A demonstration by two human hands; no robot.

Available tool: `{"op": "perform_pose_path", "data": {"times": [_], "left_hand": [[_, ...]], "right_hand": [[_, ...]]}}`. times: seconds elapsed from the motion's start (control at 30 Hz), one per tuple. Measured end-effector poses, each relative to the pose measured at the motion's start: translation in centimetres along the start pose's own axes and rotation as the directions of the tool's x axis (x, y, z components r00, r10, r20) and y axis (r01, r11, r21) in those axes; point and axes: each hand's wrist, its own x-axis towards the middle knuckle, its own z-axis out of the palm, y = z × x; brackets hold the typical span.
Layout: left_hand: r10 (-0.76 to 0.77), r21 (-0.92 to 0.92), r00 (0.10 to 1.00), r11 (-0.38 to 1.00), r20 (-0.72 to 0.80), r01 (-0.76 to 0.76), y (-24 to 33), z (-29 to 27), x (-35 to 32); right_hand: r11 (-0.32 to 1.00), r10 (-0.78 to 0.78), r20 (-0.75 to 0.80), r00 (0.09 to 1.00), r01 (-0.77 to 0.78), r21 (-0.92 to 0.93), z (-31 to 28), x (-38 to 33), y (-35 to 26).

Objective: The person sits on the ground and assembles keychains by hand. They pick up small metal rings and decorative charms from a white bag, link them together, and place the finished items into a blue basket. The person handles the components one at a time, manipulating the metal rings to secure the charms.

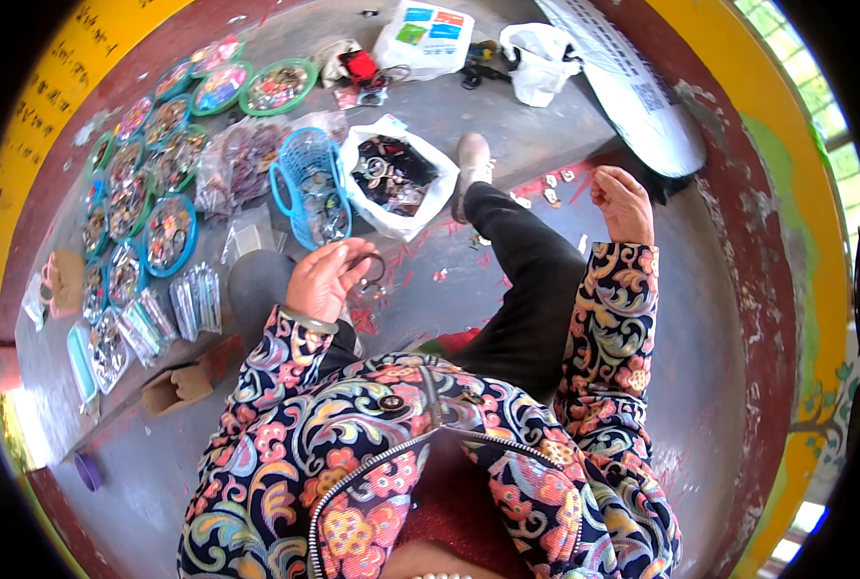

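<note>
My left hand (pixel 318 284), with a bangle at its wrist, pinches a thin dark loop (pixel 380 273) that looks like a hair tie or a bracelet. It hovers above my left knee, close to a blue plastic basket (pixel 298 159) with small packets inside. My right hand (pixel 625 206) is raised off to the right, apart from the left. Its fingers are curled together, and whatever they may hold is too small to make out. Between my hands and farther off stands a white bag (pixel 437 196), its mouth rolled open, filled with dark small accessories.
Several round baskets (pixel 194 232) of trinkets crowd the left side. Plastic packets (pixel 196 299) and a small cardboard box (pixel 176 389) lie nearer. White bags (pixel 423 41) sit at the back, beside a long silvery panel (pixel 632 92). Red scraps litter the grey floor (pixel 449 299).
</note>
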Motion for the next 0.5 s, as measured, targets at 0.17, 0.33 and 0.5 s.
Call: {"op": "perform_pose_path", "data": {"times": [0.17, 0.33, 0.5], "left_hand": [[-0.041, 0.012, 0.999, 0.999, 0.006, 0.041, -0.6, 0.4, 0.3], [0.001, 0.031, 1.000, 1.000, 0.017, -0.001, -0.5, -0.5, 0.3], [-0.051, -0.006, 0.997, 0.999, 0.052, 0.051, -1.0, 0.1, 0.5]], "right_hand": [[-0.310, 0.239, -0.154, 0.959, -0.075, -0.948, -20.0, -1.2, 14.4], [0.627, 0.470, -0.780, 0.413, -0.778, -0.034, -26.0, -7.1, 18.1], [0.825, 0.430, -0.693, 0.579, -0.563, 0.041, -24.6, -8.1, 15.1]]}}
